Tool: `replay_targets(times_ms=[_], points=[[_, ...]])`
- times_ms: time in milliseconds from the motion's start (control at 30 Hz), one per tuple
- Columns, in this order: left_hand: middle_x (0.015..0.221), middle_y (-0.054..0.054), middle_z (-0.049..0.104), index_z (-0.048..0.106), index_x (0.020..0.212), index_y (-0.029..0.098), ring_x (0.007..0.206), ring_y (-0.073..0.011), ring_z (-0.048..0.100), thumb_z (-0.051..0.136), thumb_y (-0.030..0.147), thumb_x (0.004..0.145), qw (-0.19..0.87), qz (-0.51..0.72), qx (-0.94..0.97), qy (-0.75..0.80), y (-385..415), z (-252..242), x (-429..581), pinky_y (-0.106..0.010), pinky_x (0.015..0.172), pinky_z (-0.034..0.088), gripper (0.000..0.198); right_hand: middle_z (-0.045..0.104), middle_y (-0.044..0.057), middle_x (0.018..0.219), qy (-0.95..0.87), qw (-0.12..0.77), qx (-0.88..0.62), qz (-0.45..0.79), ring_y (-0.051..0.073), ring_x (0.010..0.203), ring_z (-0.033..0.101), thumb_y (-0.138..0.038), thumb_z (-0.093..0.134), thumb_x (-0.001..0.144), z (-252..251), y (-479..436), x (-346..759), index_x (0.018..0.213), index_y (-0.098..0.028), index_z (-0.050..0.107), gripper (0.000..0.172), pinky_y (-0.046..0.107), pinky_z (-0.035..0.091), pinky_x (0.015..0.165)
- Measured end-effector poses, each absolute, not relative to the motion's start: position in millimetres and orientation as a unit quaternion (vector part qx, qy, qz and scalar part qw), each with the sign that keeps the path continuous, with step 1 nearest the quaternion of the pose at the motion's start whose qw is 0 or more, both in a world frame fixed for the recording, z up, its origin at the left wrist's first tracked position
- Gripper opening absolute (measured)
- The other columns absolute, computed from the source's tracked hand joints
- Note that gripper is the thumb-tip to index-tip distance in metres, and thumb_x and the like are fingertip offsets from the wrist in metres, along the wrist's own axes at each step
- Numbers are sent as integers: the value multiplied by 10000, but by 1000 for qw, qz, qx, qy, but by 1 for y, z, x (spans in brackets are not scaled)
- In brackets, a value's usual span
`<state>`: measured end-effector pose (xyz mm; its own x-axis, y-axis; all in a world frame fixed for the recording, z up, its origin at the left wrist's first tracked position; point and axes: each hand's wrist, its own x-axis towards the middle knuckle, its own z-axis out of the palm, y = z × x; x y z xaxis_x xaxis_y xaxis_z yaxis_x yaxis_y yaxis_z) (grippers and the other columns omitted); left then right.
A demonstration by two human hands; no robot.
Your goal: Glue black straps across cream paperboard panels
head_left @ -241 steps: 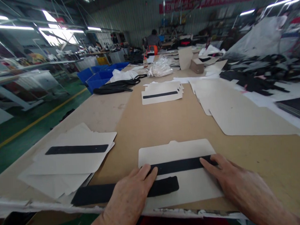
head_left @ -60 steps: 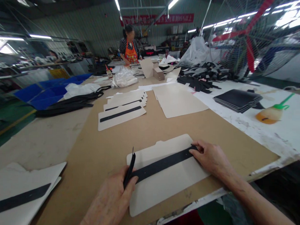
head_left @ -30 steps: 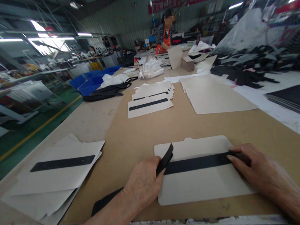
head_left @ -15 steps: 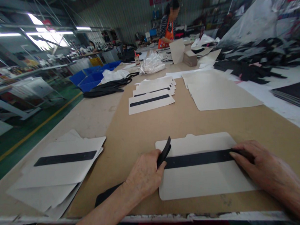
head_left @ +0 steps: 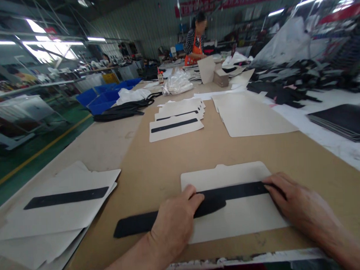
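A pale board (head_left: 236,215) with rounded corners lies near the front edge of the table, a black strip (head_left: 243,190) running across it. My left hand (head_left: 178,215) is closed on a second black strip (head_left: 212,206), whose front part lies over the board and over the left part of the first strip. Left of that hand, a black piece (head_left: 136,224) rests on the brown surface; whether it is the same strip is hidden under my hand. My right hand (head_left: 291,202) pinches the right end of the board's strip at the board's right edge.
Pale boards with a black strip (head_left: 67,197) are stacked at the left. More such boards (head_left: 176,131) stand farther back, beside large pale sheets (head_left: 253,116). Black sheets (head_left: 341,119) lie at the right. Blue bins (head_left: 104,100) and a person in an orange apron (head_left: 196,47) are beyond.
The strip in my left hand has tipped down from upright to lie over the board. My left hand has turned over it. The whole view has shifted slightly.
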<state>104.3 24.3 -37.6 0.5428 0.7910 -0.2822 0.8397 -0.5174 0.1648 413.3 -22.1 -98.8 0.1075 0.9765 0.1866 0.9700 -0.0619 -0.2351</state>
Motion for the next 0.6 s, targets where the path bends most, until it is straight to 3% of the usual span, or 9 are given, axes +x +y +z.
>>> replay_targets(times_ms=[100,167,300,500,600], points=[[1288,-59,566,469,1367,274,965,-187,657,376,-58,765,77,-124,886,441,17,-41,106,-331,843,564,694,672,32,1146,-712,102,-694,-40,187,852,690,-200,370,942,-93,-30,408,1110,-285,642,331,312,555,688],[1361,-77,530,415,1421,263,1043,-204,638,340,-88,740,49,-144,890,429,14,-44,105,-355,887,559,770,649,34,1217,-734,59,-671,-84,167,823,696,-81,389,872,-93,-38,405,1216,-307,612,467,274,562,623],[1403,-86,501,356,1464,257,1113,-207,612,325,-107,704,43,-165,897,408,14,-50,101,-339,907,556,843,617,49,1295,-750,-15,-640,-165,172,808,696,-7,429,778,-93,-50,400,1317,-296,560,626,241,556,504],[1393,-98,500,456,1387,217,1105,-233,619,389,-39,739,68,-119,905,402,19,-42,102,-385,911,556,701,666,93,1173,-789,-45,-594,-150,254,990,645,-22,466,794,-72,-41,391,1222,-197,634,492,376,604,778],[1367,-111,529,480,1363,195,1080,-271,639,513,177,842,91,-94,914,384,16,-32,97,-432,923,551,522,669,101,1195,-807,18,-573,-139,294,1079,626,-153,524,821,-75,-51,395,1206,-206,650,409,439,571,897]])
